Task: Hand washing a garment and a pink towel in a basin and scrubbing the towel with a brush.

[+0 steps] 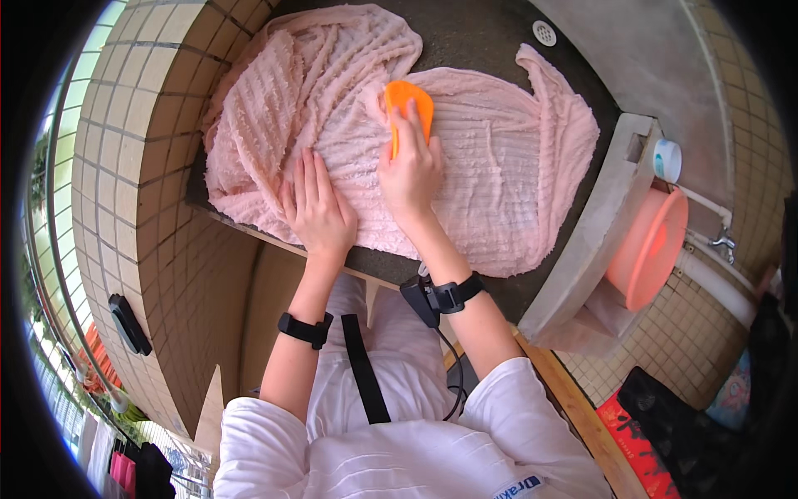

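Observation:
A wet pink blanket [499, 162] of ribbed, fluffy fabric is spread over a dark stone washing slab [464, 37]. Its left part is bunched in thick folds, while the middle and right lie flatter. My right hand [411, 168] grips an orange plastic scrubbing brush [405, 93] against the middle of the fabric; the brush's underside is hidden. To the left, my left hand [321, 209] presses palm down on the blanket near the slab's front edge, fingers extended and holding nothing.
A tiled wall [168, 150] borders the slab on the left. Along the right, a concrete ledge [592, 231] carries a white cup [667, 160] beside a pink plastic basin [654, 249]. A metal tap [723, 242] is beyond. A round drain [544, 33] sits at the back.

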Available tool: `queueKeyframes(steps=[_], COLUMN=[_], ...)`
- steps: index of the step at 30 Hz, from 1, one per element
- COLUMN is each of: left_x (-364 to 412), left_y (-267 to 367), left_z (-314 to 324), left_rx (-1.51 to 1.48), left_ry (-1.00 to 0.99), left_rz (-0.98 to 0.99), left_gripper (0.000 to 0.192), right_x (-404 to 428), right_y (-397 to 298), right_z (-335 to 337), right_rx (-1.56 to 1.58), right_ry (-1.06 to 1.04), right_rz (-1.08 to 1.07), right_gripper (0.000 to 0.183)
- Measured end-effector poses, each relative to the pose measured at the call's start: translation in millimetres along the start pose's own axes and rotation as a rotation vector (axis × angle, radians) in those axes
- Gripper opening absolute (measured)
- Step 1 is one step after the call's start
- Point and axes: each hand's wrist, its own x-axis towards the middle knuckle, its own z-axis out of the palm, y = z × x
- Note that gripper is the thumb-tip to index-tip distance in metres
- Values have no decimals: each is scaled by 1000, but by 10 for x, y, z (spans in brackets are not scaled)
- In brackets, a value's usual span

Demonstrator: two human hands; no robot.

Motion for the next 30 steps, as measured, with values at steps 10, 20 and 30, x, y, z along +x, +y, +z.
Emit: queueKeyframes(steps=[10, 20, 30], left_x=[27, 23, -34], left_y=[-12, -84, -107], left_z=[-56, -83, -31], left_rx=[22, 17, -6], left_ry=[7, 8, -8], left_rz=[17, 21, 0], left_gripper=[46, 47, 46], right_x=[156, 485, 240], right_y=[1308, 1279, -23], right_z=[-541, -517, -16], right_rx=[-168, -139, 66], right_ry=[186, 36, -161], right_rz=[264, -110, -225], right_gripper=[34, 33, 33])
